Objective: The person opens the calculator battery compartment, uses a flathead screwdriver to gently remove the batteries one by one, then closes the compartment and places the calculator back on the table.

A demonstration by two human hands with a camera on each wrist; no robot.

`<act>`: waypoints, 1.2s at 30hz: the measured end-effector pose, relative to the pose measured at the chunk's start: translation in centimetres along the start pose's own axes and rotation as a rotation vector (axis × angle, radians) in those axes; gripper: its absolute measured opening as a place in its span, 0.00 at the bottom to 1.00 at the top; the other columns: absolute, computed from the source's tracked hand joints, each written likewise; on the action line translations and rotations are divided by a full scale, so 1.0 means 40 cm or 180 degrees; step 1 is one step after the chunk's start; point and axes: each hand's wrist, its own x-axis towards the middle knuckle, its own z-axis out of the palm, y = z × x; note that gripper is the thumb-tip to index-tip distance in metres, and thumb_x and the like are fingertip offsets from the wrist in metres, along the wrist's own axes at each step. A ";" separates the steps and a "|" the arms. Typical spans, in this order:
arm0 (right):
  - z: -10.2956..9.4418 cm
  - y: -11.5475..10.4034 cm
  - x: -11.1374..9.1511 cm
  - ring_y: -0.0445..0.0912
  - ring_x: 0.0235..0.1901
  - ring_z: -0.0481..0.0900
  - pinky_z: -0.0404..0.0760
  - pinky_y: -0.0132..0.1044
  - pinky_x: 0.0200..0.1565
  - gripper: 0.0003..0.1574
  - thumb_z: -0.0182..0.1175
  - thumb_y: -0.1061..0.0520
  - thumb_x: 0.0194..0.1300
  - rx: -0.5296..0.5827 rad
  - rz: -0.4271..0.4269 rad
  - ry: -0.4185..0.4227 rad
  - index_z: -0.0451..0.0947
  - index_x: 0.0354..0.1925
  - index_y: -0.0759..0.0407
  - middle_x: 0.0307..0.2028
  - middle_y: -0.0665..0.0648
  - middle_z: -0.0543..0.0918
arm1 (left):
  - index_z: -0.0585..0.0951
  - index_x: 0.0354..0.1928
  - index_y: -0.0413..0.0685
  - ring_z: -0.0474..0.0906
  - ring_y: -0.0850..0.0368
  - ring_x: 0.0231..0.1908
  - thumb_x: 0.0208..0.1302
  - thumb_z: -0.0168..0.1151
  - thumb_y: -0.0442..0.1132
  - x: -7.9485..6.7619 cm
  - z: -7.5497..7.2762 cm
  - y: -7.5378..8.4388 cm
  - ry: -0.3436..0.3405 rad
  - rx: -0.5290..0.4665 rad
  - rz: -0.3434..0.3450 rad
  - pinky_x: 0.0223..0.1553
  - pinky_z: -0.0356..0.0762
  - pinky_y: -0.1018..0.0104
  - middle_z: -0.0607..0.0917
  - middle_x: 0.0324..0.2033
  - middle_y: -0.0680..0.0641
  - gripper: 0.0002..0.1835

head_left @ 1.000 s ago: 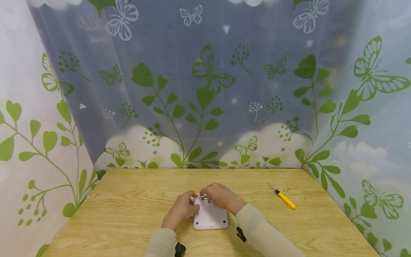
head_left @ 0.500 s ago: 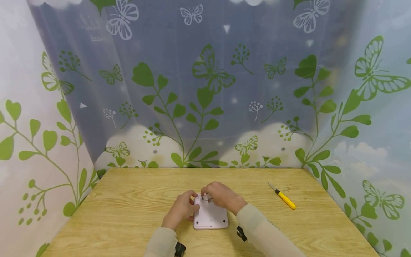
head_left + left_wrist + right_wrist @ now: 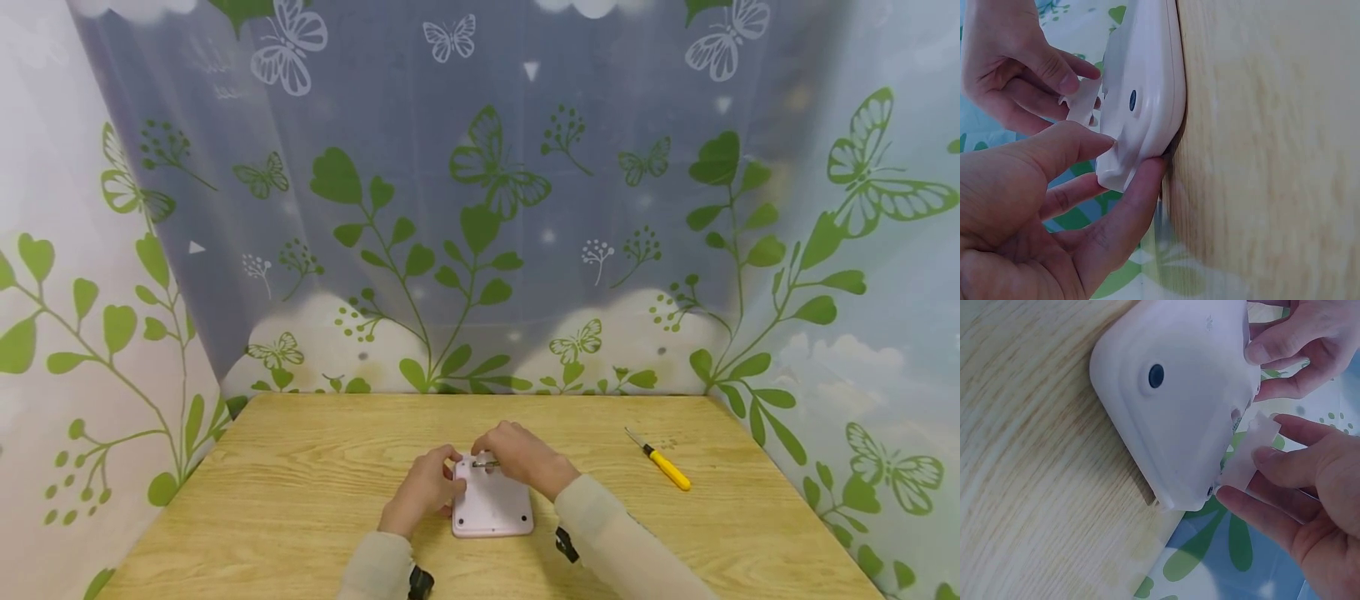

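A pale pink flat device (image 3: pixel 491 504) with round dark feet lies back side up on the table. My left hand (image 3: pixel 422 490) grips its far left corner, thumb on the back face and a finger against the side, as the left wrist view shows. Over the device's far edge, my right hand (image 3: pixel 522 460) pinches a small white battery cover (image 3: pixel 1250 453) between thumb and fingers. In the right wrist view the cover sits close by an opening in that edge; whether they touch I cannot tell. The right fingers hide part of the opening in the head view.
A yellow-handled screwdriver (image 3: pixel 667 467) lies to the right on the wooden table (image 3: pixel 315 467). Beside its shaft are several tiny items, probably screws (image 3: pixel 667 443). A patterned curtain (image 3: pixel 480 250) hangs behind the table and along both sides.
My right hand has shifted very slightly right, turning the small cover. The gold-coloured patch visible by its fingers a second ago now shows as a thin dark strip. My left hand stays still.
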 end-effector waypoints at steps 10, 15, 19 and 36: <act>0.002 0.008 0.000 0.46 0.44 0.90 0.90 0.34 0.45 0.18 0.65 0.70 0.66 -0.0079 0.0070 -0.0030 0.90 0.49 0.55 0.47 0.53 0.92 | 0.76 0.58 0.39 0.78 0.52 0.30 0.65 0.68 0.29 -0.005 0.003 0.000 0.0015 -0.0002 0.0032 0.26 0.88 0.63 0.78 0.36 0.41 0.20; 0.000 0.014 0.000 0.46 0.45 0.89 0.90 0.34 0.46 0.18 0.65 0.71 0.65 -0.0109 0.0015 -0.0026 0.89 0.49 0.55 0.47 0.53 0.91 | 0.76 0.57 0.39 0.78 0.52 0.30 0.65 0.68 0.30 -0.004 0.006 -0.004 0.0020 0.0005 0.0031 0.26 0.88 0.62 0.78 0.35 0.42 0.20; -0.004 0.013 -0.004 0.47 0.46 0.89 0.90 0.36 0.47 0.19 0.65 0.72 0.65 -0.0088 0.0045 -0.0054 0.89 0.49 0.56 0.47 0.53 0.91 | 0.76 0.58 0.39 0.78 0.53 0.30 0.65 0.68 0.30 -0.005 0.006 -0.005 0.0027 0.0011 0.0027 0.26 0.87 0.63 0.78 0.35 0.42 0.20; -0.027 0.035 -0.012 0.51 0.46 0.89 0.90 0.40 0.47 0.21 0.63 0.75 0.63 -0.0091 0.0214 0.0009 0.89 0.48 0.57 0.47 0.56 0.91 | 0.76 0.58 0.39 0.77 0.52 0.30 0.65 0.68 0.29 -0.004 0.001 0.003 0.0038 -0.0035 0.0011 0.26 0.88 0.61 0.77 0.35 0.42 0.20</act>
